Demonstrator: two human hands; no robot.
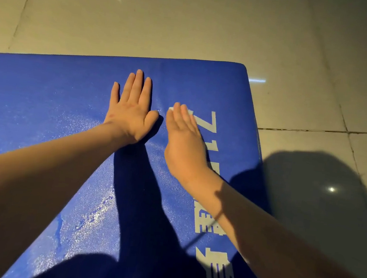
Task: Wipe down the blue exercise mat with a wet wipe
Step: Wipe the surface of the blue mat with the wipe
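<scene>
While the right grip (185, 136) presses the wet wipe (191, 112) flat under straight fingers, the left grip (131, 111) — fingers extended, palm down just beside it — steadies the blue mat (48, 92) beneath both. Advise even pressure and overlapping strokes; the wipe could bunch under the fingertips.

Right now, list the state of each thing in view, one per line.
blue padded exercise mat: flat on the beige tiled floor, wet streaks near left.
white wet wipe: pressed under the right hand, mostly hidden.
left hand: flat on the mat, fingers straight.
right hand: fingers straight, pressing the wipe.
</scene>
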